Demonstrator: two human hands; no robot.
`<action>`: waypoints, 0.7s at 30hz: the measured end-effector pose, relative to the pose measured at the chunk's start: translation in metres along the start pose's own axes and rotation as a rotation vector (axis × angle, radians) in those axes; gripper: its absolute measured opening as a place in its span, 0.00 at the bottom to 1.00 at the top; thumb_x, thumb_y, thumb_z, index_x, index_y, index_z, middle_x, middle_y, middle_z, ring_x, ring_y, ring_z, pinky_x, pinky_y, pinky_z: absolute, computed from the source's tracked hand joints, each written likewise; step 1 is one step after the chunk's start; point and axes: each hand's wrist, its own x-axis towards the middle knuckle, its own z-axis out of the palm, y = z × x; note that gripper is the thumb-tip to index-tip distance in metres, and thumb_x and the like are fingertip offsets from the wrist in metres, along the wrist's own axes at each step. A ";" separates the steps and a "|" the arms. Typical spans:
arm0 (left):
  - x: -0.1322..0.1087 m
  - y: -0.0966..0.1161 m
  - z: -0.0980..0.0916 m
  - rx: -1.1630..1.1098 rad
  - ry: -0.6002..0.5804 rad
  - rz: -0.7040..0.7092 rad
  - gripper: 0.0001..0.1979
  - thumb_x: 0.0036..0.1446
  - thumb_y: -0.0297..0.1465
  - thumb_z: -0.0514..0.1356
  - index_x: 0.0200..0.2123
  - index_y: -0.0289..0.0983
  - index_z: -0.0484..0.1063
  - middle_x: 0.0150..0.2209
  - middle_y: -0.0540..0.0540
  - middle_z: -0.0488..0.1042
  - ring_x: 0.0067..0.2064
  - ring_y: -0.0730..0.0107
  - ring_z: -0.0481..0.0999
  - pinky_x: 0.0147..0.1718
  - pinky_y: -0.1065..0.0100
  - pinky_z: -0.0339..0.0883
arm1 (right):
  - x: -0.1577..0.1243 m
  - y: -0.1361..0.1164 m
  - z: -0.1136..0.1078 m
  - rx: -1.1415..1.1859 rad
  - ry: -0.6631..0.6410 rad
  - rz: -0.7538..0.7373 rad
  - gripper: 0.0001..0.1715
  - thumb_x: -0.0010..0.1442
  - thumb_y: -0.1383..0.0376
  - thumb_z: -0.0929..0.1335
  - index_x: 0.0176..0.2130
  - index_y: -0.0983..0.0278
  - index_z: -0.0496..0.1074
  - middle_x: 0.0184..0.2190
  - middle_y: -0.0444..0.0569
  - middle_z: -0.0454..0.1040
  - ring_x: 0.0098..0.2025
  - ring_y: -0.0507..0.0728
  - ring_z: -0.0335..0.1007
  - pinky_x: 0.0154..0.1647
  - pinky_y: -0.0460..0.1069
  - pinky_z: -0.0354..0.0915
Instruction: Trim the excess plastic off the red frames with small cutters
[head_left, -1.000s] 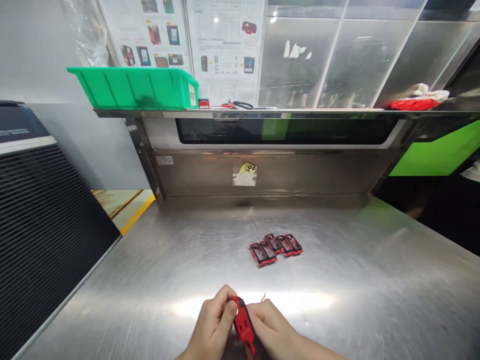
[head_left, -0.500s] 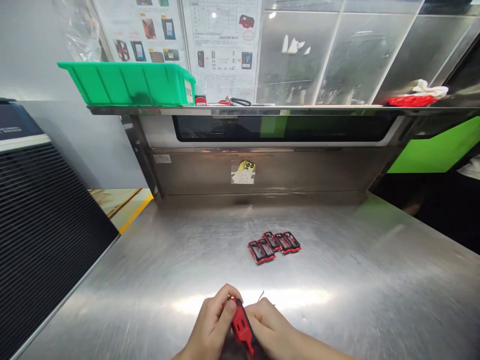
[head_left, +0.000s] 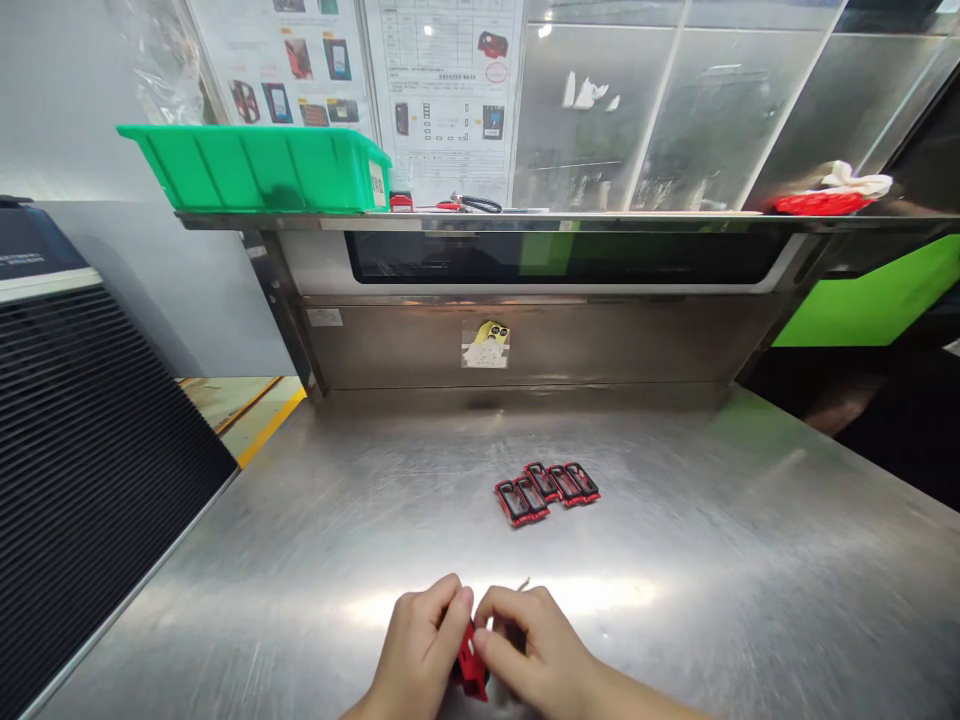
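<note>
At the near edge of the metal table (head_left: 300,560), my left hand (head_left: 421,645) grips a small red part with black edges (head_left: 472,668). My right hand (head_left: 536,645) is curled at the part's right side, its thumb and forefinger close together against it. Whether anything is pinched in those fingers is too small to tell. A thin strand (head_left: 523,584) sticks up behind my right hand. Farther back on the table lie several red and black frames (head_left: 531,496), side by side in an uneven row.
A green bin (head_left: 255,170) stands on the raised shelf (head_left: 600,224) at the left. Small items and a red-and-white bundle (head_left: 825,203) rest on that shelf. Printed sheets (head_left: 450,100) hang behind. A black ribbed unit (head_left: 97,480) borders the table's left side.
The red part has turned and shifted slightly left, and less of it shows. My right hand has risen onto its side, with thumb and forefinger now at the part. The row of frames has not moved.
</note>
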 end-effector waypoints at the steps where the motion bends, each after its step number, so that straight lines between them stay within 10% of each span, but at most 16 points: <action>1: 0.000 -0.001 0.000 0.037 -0.007 0.018 0.24 0.60 0.48 0.44 0.19 0.38 0.54 0.17 0.53 0.57 0.21 0.74 0.58 0.22 0.72 0.49 | 0.000 0.000 0.001 -0.004 -0.019 -0.007 0.08 0.51 0.64 0.63 0.24 0.67 0.65 0.14 0.41 0.63 0.15 0.48 0.57 0.17 0.39 0.52; 21: 0.000 0.007 0.000 0.125 -0.100 0.023 0.23 0.60 0.46 0.42 0.19 0.38 0.51 0.18 0.53 0.52 0.22 0.74 0.56 0.23 0.71 0.47 | -0.002 0.004 0.008 0.049 0.008 -0.047 0.07 0.43 0.69 0.61 0.17 0.66 0.58 0.12 0.40 0.58 0.14 0.46 0.53 0.13 0.39 0.46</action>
